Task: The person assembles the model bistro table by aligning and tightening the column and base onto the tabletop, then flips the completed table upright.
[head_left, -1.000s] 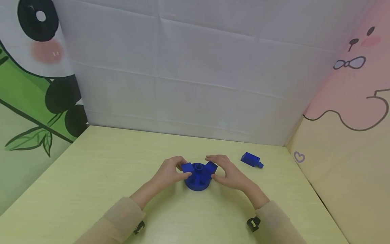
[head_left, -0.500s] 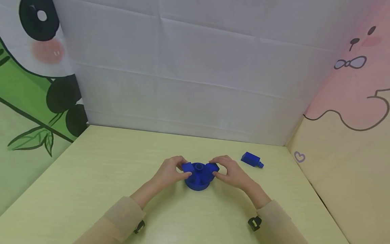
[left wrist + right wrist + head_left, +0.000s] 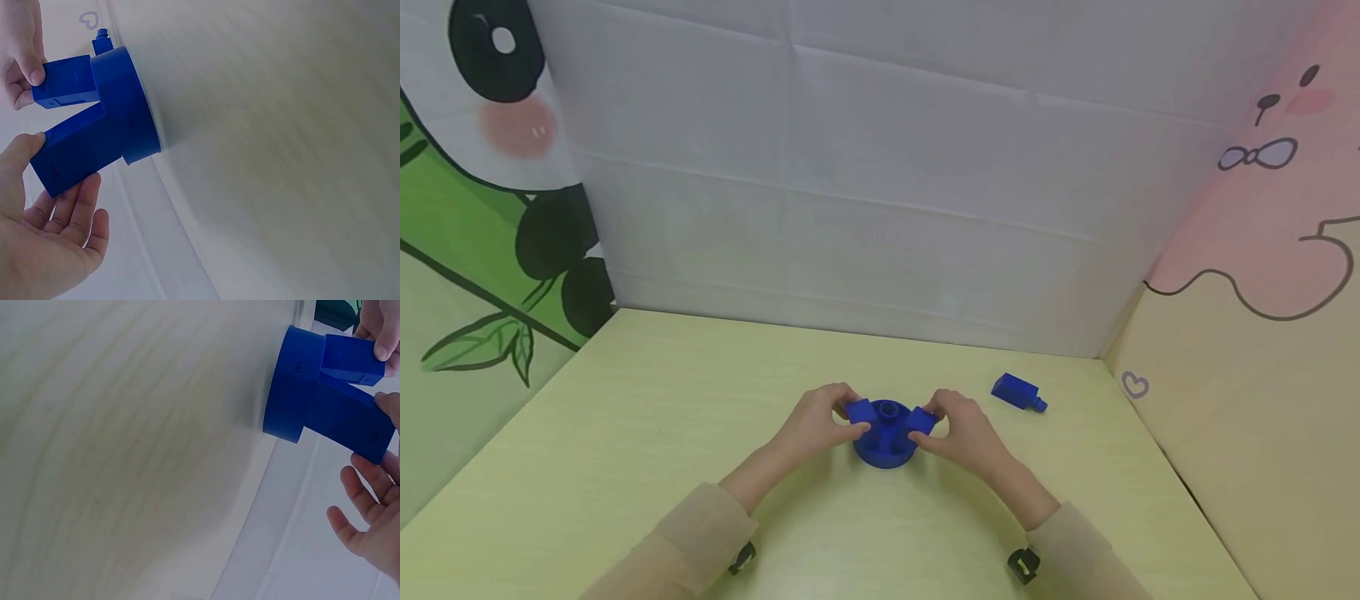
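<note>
A round blue base with a raised tube at its centre rests on the table. My left hand pinches a rectangular blue block between thumb and fingers at the base's left side. On the opposite side, a second blue block is pinched by my right hand. Both wrist views show the blocks leaning outward, their lower ends at the base; how deep they sit is hidden. The left wrist view has the left block nearest, and the right wrist view the right block.
Another blue block with a narrow stepped peg lies on its side at the back right of the pale table. A white sheet stands behind, with painted panels at both sides.
My right hand has shifted slightly outward, then back in and toward me, turning its block at the base. The left hand and its block stay nearly still.
</note>
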The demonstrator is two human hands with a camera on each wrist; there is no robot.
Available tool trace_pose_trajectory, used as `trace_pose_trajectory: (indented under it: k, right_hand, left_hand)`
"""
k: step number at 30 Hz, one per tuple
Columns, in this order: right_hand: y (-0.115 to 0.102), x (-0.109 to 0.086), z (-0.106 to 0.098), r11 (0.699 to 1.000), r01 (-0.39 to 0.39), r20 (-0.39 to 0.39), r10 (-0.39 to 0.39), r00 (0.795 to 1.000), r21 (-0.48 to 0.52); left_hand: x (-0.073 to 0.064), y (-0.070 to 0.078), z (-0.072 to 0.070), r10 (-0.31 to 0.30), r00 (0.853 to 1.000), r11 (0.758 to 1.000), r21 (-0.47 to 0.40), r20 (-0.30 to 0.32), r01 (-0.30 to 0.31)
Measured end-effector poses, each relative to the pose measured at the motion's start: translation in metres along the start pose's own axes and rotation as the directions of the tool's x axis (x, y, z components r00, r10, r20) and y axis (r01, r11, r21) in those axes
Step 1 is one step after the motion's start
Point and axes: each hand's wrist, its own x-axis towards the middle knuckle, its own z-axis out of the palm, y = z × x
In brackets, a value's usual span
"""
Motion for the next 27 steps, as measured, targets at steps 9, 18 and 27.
trace_pose_trajectory:
  k: [9,18,27]
  right_hand:
    - [0.003,-0.005,-0.009,0.992,0.125,0.040,-0.124,0.991,-0.029]
    - [0.017,0.001,-0.014,0.919,0.387,0.158,-0.393,0.906,0.072]
    - [0.017,0.003,-0.012,0.926,0.376,0.135,-0.377,0.916,0.038]
  left_hand:
    - [0.001,-0.003,0.001,0.021,1.000,1.000,-0.002,-0.007,-0.021]
    - [0.002,-0.006,0.003,0.025,1.000,1.000,-0.013,-0.003,-0.025]
    - [0.003,-0.008,0.004,0.023,1.000,1.000,-0.016,-0.010,-0.024]
